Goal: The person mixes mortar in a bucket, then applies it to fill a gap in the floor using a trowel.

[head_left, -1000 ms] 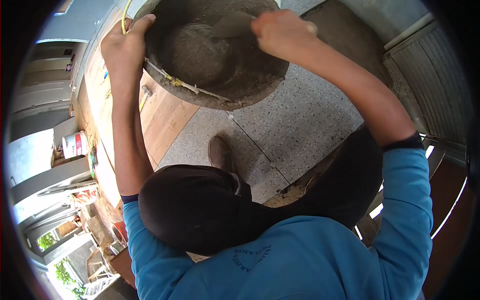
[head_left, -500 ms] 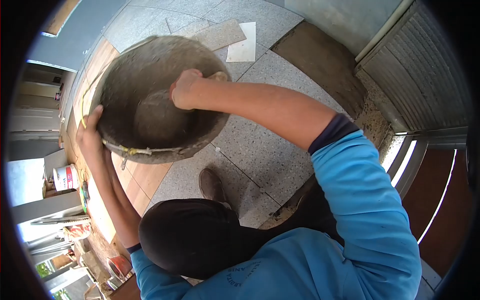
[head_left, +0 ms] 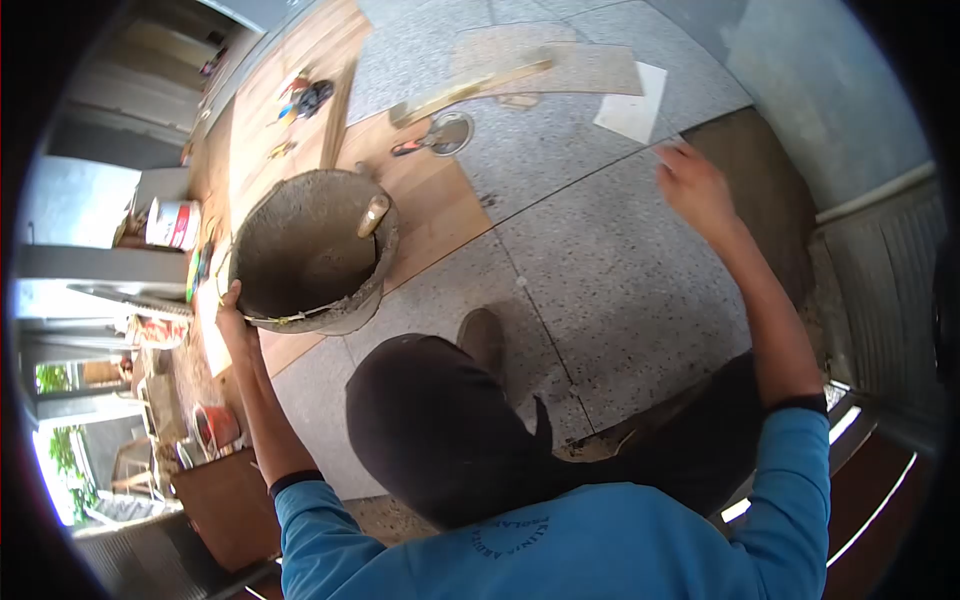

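Note:
A mortar-caked bucket [head_left: 355, 298] stands at the left, its mouth tilted toward me, with grey residue inside. My left hand [head_left: 234, 318] grips its near left rim, by the wire handle [head_left: 290, 320]. A rounded wooden handle [head_left: 373, 216] sticks up inside the bucket; whatever it belongs to is hidden. My right hand [head_left: 697, 190] is raised over the speckled floor tiles at the right, near a white sheet [head_left: 632, 103]. It is slightly blurred, with fingers loosely bent and apart, and no object shows in it.
A trowel [head_left: 440, 135] with a red and black handle lies beyond the bucket, beside a long wooden strip [head_left: 475, 90]. Wood-look planks [head_left: 435, 195] cover the left floor. Brown mortar [head_left: 765, 165] fills a strip by the right wall. A white pail [head_left: 172, 223] stands far left.
My right hand has come out of the bucket and swung right. The bucket, still held by my left hand, appears lower and farther from me. The trowel and wooden strip now show.

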The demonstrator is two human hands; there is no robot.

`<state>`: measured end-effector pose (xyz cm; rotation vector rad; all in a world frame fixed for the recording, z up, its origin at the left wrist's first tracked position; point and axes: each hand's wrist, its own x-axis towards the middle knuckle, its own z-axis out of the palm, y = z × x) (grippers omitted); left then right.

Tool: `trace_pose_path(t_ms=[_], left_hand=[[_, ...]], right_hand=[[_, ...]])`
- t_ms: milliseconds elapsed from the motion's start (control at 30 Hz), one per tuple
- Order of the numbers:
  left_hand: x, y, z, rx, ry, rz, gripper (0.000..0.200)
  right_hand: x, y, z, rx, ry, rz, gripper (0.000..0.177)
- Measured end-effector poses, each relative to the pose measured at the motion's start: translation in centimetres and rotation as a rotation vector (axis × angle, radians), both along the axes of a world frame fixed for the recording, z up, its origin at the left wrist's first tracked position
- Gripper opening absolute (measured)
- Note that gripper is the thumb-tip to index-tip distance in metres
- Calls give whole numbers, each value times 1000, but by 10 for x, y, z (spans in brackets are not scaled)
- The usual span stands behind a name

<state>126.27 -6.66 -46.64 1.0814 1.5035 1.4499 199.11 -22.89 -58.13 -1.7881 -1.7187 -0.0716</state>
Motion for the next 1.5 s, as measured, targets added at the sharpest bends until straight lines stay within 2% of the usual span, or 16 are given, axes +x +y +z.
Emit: trace_pose_path(t_ms=[200, 300, 500, 667, 900, 933, 1067, 1133, 1167, 1200, 1233, 1300, 1333, 1400, 1433, 1500], left_hand=[[-187, -53, -61, 12, -230, 197, 43], [-204, -106, -94, 55, -330, 207, 44], [-127, -151, -124, 110, -411, 477, 43], [-94, -102, -118, 146, -410, 450, 45], [-50, -18, -148, 130, -501, 445, 45], [-55, -16, -152, -48, -526, 436, 43], [-9, -38, -100, -443, -448, 363, 81], [-22, -72, -72, -785, -190, 297, 84], [-40, -99, -71, -957, 135, 214, 80], [-1, -123, -8, -1113, 231, 170, 71], [-25, -165, -6, -1127, 393, -27, 61], [-33, -253, 49, -1318, 606, -226, 64], [-36, -297, 78, -1401, 711, -341, 66], [-46, -426, 137, -1303, 556, -305, 75], [-74, -500, 135, -1596, 487, -244, 68], [19, -503, 309, -1767, 227, 5, 61]], right_hand=[[49, -55, -74, -235, -66, -64, 29], [57, -54, -100, -273, -50, -23, 29], [29, -29, -116, -327, -28, 59, 29], [-10, 37, -141, -270, -53, 229, 31], [-76, 143, -89, -368, 45, 491, 31], [-75, 149, -70, -389, 29, 484, 31], [-30, 139, -27, -482, -8, 353, 29], [4, 97, -28, -730, -104, 239, 31], [48, 60, -82, -708, -289, 379, 27], [85, 4, -140, -347, -378, 435, 21], [83, -40, -106, -846, -344, 284, 20], [82, -139, -52, -1102, -329, 315, 19], [82, -215, -33, -772, -229, 340, 28], [101, -320, -37, -1245, -210, 275, 36], [95, -341, -10, -1462, -75, 171, 39], [43, -318, 140, -1587, 185, 135, 36]])
